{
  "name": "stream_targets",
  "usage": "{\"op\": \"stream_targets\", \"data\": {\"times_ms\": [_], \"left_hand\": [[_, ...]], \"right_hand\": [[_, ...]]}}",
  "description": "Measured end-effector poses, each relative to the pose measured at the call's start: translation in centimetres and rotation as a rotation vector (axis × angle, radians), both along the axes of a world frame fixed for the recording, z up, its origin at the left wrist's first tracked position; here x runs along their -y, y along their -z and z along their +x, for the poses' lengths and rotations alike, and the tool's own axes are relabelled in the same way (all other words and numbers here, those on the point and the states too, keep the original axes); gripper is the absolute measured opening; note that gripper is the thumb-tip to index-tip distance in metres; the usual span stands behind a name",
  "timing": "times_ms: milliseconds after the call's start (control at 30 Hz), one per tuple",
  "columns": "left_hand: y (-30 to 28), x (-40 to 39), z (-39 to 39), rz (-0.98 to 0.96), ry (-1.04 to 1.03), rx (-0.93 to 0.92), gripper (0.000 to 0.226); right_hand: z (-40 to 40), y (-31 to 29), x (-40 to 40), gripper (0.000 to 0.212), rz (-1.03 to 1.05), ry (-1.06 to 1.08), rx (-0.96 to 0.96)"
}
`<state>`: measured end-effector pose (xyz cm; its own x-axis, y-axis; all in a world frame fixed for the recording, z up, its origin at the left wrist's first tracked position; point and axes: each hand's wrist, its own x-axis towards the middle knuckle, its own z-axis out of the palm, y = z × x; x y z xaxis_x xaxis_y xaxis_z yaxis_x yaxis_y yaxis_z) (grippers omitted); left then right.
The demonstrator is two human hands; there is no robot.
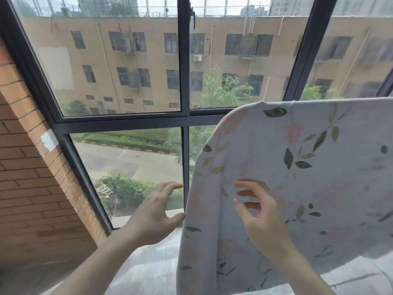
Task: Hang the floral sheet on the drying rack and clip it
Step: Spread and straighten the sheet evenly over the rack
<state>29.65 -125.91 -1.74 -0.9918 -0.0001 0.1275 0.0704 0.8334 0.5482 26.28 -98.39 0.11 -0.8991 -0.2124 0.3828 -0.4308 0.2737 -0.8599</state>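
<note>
— Reaching for the pale blue cotton sheet with pink flowers and green leaves [297, 177], are you?

— Yes. It already hangs over the top of the rack, from about twelve o'clock down to six o'clock on my right side. I can't see the rack itself; the sheet covers it. My left hand [155, 213] is at about nine o'clock from the sheet's edge, fingers spread and holding nothing. The thumb looks very near the edge, but I can't tell if it touches. My right hand [258, 211] is in front of the cloth, fingers loosely bent and apart, also holding nothing.

— So what do you do now?

— I think the sheet needs a tidy first. I would pinch the hanging left edge with my left hand and lay my right hand flat on the cloth. Then I would pull gently sideways, toward nine o'clock, so the bumps go away.

— Why gently?

— A hard tug could slide the whole sheet off the top. It is soft and floppy, so it may bunch up too.

— And the clips?

— I see no clips here. They go on the top edge, near twelve o'clock, once the cloth lies flat.

— What's behind it?

— A big window with dark metal frames [185, 118], and a red brick wall [32, 177] at nine o'clock.
</note>
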Motion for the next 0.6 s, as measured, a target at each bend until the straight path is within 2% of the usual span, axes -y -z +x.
{"op": "stream_targets", "data": {"times_ms": [233, 433, 500, 600], "left_hand": [[1.3, 2.2, -5.7, 0.032, 0.155, 0.141, 0.079], [0.2, 4.2, -10.3, 0.047, 0.248, 0.107, 0.081], [0.4, 3.5, -12.2, 0.025, 0.369, 0.144, 0.076], [1.0, 2.3, -13.6, 0.011, 0.525, 0.179, 0.047]], "right_hand": [[-1.7, -0.2, 2.9, 0.033, -0.126, 0.176, -0.063], [-3.5, 0.7, 5.3, 0.041, -0.159, 0.274, -0.077], [-3.5, 1.3, 5.2, 0.043, -0.149, 0.336, -0.053], [-3.1, 2.2, 5.0, 0.048, -0.111, 0.378, 0.024]]}}
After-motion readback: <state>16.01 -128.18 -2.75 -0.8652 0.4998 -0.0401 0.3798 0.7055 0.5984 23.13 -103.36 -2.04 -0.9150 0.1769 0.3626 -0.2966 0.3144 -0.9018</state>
